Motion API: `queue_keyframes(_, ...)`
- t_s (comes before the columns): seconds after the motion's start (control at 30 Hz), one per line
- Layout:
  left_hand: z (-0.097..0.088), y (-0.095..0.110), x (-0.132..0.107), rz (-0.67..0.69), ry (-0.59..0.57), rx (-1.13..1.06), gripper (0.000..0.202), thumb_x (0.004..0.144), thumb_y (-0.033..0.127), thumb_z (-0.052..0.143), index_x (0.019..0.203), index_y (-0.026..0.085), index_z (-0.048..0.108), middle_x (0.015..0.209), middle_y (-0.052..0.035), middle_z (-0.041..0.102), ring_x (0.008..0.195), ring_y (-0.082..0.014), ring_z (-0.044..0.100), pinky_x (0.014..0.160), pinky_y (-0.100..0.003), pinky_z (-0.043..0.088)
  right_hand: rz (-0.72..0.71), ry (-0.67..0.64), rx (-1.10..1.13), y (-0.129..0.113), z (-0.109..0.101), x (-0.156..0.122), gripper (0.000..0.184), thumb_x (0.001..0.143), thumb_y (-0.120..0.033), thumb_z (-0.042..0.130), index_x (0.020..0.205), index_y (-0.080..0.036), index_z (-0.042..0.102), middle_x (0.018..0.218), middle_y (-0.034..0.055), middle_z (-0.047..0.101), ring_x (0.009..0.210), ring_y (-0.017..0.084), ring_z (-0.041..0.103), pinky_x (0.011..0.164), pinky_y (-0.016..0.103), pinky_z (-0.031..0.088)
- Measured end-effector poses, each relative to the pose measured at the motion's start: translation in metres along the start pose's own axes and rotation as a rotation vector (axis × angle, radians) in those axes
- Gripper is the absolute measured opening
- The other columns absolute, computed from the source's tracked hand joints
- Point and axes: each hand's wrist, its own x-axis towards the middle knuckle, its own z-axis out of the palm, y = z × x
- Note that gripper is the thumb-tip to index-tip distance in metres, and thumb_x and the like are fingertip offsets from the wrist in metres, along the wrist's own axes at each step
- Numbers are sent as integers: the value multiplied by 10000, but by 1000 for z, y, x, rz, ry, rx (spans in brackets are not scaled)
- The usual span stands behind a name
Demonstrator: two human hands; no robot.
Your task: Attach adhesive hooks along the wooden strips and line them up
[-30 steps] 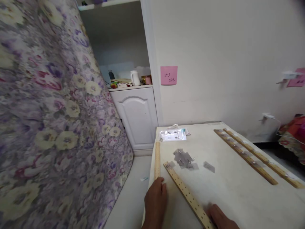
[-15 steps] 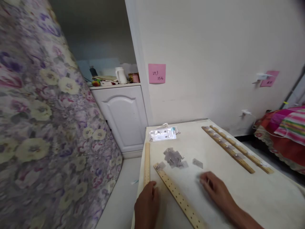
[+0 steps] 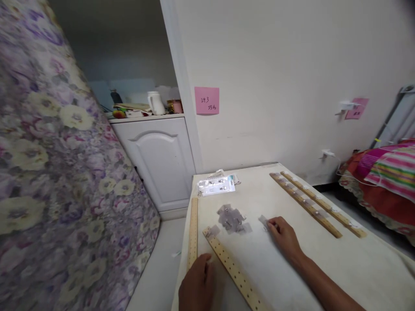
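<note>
My right hand pinches the edge of a small clear adhesive hook, a see-through square lying on the table. To its left is a pile of similar hooks. A wooden strip with rows of holes lies slanted in front of me, with one clear hook at its far end. My left hand rests in a loose fist at the table's left side. It covers the near end of another wooden strip, and nothing shows between its fingers.
On the right lie two wooden strips bearing a row of clear hooks. Clear plastic packaging sits at the back left of the white table. A flowered curtain hangs left; a wall stands behind.
My right hand has moved forward to the lone adhesive hook and closed its fingertips on it. My left hand stays in a loose fist by the left strip. The view has shifted slightly.
</note>
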Motion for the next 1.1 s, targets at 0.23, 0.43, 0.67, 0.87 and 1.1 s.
queue_keyframes(0.23, -4, 10, -6, 89, 11, -237, 288, 842, 328, 390, 953, 225, 635, 860, -18, 697, 786, -180, 627, 713, -259, 448, 321, -421, 633, -44, 7, -12, 375, 745, -558, 575, 689, -187, 556, 441, -56, 536, 376, 99, 458, 427, 221, 360)
queue_keyframes(0.43, 15, 5, -1, 62, -115, -685, 291, 814, 382, 476, 945, 166, 620, 728, -7, 630, 605, -135, 565, 575, -244, 428, 433, -600, 979, -93, 35, -36, 345, 695, -479, 697, 794, -183, 550, 630, -22, 630, 447, 74, 528, 419, 173, 365)
queue_keyframes(0.67, 29, 4, 0, -3, -243, -1082, 322, 774, 466, 549, 829, 151, 587, 650, 9, 600, 512, -95, 517, 515, -222, 378, 351, -625, 943, -117, 70, -61, 344, 734, -515, 643, 722, -191, 526, 457, -81, 434, 389, 71, 381, 403, 201, 285)
queue_keyframes(0.87, 29, -5, 1, -49, -187, -854, 271, 794, 407, 512, 638, 186, 489, 522, 57, 490, 430, -78, 409, 447, -209, 306, 295, -720, 986, -114, 72, -51, 324, 723, -471, 678, 801, -183, 551, 468, -100, 407, 384, 46, 312, 398, 193, 233)
queue_keyframes(1.1, 31, -7, 10, -36, -72, -505, 231, 787, 309, 466, 583, 200, 457, 511, 55, 458, 523, -111, 444, 525, -220, 317, 196, -764, 780, -96, 78, -24, 271, 688, -403, 686, 710, -185, 525, 482, -99, 424, 348, 39, 306, 339, 187, 231)
